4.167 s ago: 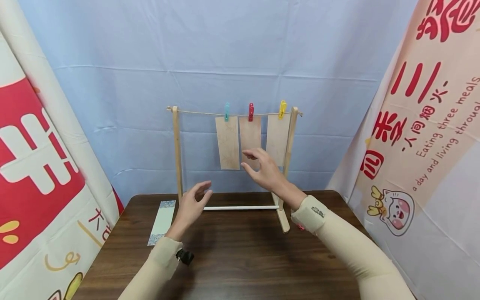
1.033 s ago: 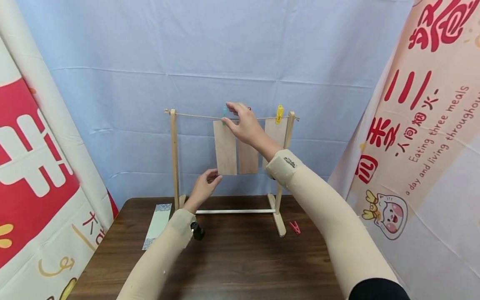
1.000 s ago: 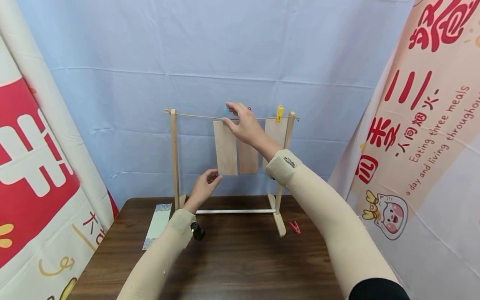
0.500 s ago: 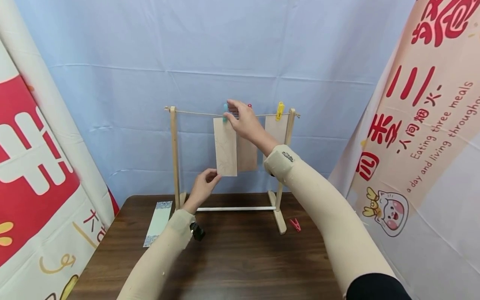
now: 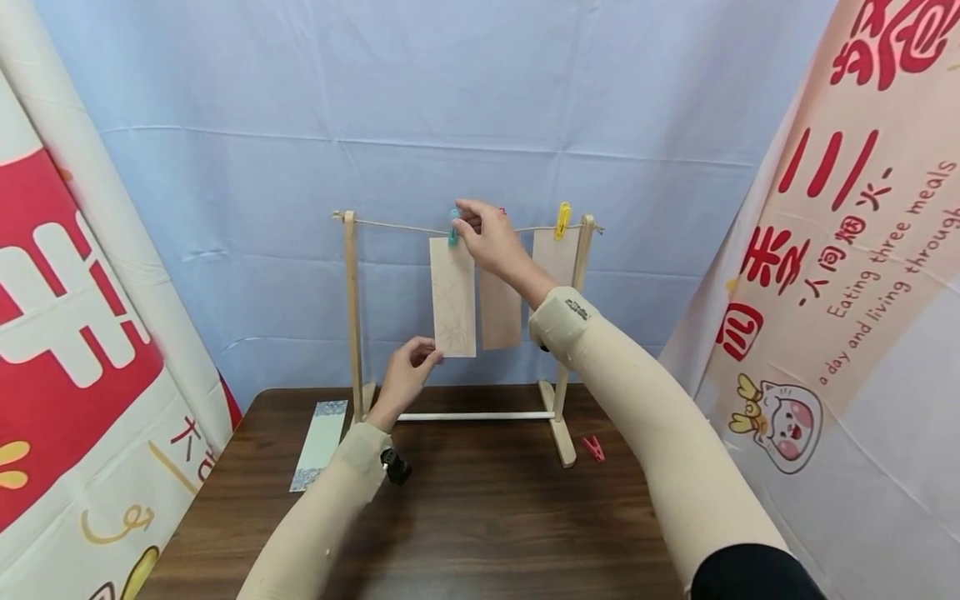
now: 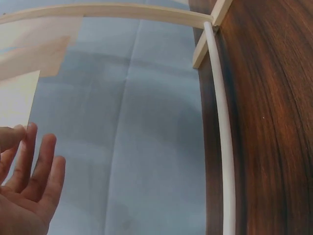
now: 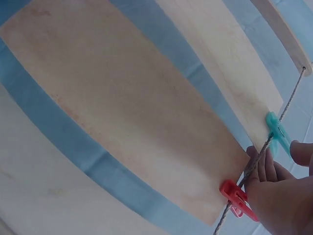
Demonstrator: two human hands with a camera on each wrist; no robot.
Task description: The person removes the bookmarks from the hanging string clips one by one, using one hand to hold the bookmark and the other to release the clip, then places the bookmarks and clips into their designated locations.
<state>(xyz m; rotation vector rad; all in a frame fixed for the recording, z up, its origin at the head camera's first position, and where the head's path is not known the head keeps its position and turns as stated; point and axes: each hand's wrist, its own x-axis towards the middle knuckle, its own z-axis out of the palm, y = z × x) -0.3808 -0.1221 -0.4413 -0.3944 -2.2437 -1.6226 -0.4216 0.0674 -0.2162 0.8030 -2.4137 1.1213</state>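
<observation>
A pale paper card point(image 5: 453, 300) with faint line drawing hangs at the left of the cord under a teal clothespin point(image 5: 453, 229). My left hand point(image 5: 406, 372) pinches its lower left corner between thumb and index finger; the other fingers spread loosely in the left wrist view. At the top, my right hand point(image 5: 491, 237) has its thumb and fingers about the handles of the teal clothespin point(image 7: 277, 129). Behind that hand hangs a pinkish card point(image 5: 501, 312) from a red clothespin point(image 7: 236, 198). A third card point(image 5: 553, 258) hangs farther right by a yellow clothespin point(image 5: 563, 221).
The cord runs between two wooden posts point(image 5: 352, 308) joined low down by a white rod point(image 5: 480, 416). A bookmark-like card with blue patterned ends point(image 5: 318, 446) lies left on the dark table point(image 5: 487, 517). Near the right foot lies a loose pink-red clothespin point(image 5: 594, 448).
Both hands have come from apart in the air to the left card. Over the last second, the teal clothespin has come more into view and the card has swung slightly, its drawing showing again.
</observation>
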